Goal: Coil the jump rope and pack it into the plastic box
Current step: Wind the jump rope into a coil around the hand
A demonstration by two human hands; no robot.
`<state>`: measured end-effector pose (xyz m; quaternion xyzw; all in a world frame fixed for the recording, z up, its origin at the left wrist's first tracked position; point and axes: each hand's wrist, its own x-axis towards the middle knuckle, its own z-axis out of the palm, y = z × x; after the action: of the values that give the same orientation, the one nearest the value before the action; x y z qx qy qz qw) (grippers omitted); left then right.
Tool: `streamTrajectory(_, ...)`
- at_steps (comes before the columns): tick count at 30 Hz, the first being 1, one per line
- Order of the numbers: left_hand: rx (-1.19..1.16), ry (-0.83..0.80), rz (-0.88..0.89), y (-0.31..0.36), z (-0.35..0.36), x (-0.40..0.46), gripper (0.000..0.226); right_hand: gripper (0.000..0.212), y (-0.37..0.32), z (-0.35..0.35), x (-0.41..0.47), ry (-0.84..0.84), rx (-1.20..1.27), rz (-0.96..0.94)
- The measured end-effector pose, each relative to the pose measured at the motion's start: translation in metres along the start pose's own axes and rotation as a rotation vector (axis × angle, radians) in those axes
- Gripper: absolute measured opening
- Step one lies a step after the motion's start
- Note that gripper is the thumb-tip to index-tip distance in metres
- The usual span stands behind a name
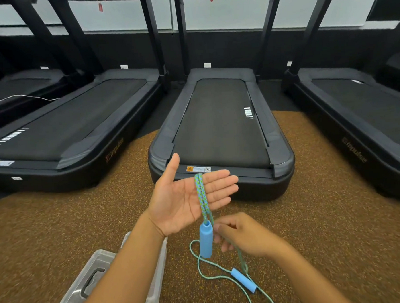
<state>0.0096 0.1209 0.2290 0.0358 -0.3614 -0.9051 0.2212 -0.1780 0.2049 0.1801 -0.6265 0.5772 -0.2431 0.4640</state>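
Braided rope (202,197) over flat left hand (183,198).

Row of black treadmills side by side, decks running toward far wall. Centre treadmill (218,125) nearest, orange-white warning sticker (198,169) on rear edge, white stripe marks on belt. Left treadmill (61,126) and right treadmill (364,119) both show brand lettering on side. Brown speckled floor mat (337,225) under foreground. Red tags (100,7) hang near top. White cable (18,98) far left.
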Motion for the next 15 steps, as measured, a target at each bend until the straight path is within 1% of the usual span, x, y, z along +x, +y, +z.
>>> streamTrajectory(3, -0.016, 0.041, 0.046, 0.005, -0.005, -0.005, 0.110, 0.028, -0.009, 0.001, -0.009, -0.077, 0.039, -0.007)
streamTrajectory(5, 0.013, 0.090, 0.070, 0.007, -0.007, -0.007, 0.108, 0.024, -0.015, -0.003, -0.014, -0.063, 0.027, -0.034)
streamTrajectory(8, 0.021, 0.118, 0.081, 0.009, -0.008, -0.009, 0.108, 0.020, -0.028, -0.011, -0.022, -0.050, -0.068, -0.083)
streamTrajectory(11, 0.006, 0.125, 0.049, 0.006, -0.009, -0.009, 0.110, 0.028, -0.045, -0.016, -0.034, -0.030, -0.255, -0.192)
streamTrajectory(13, 0.011, 0.122, 0.029, 0.002, -0.010, -0.008, 0.111, 0.035, -0.052, -0.016, -0.040, 0.019, -0.438, -0.280)
streamTrajectory(15, 0.010, 0.148, -0.010, -0.007, -0.011, -0.006, 0.111, 0.036, -0.055, -0.017, -0.046, 0.076, -0.545, -0.324)
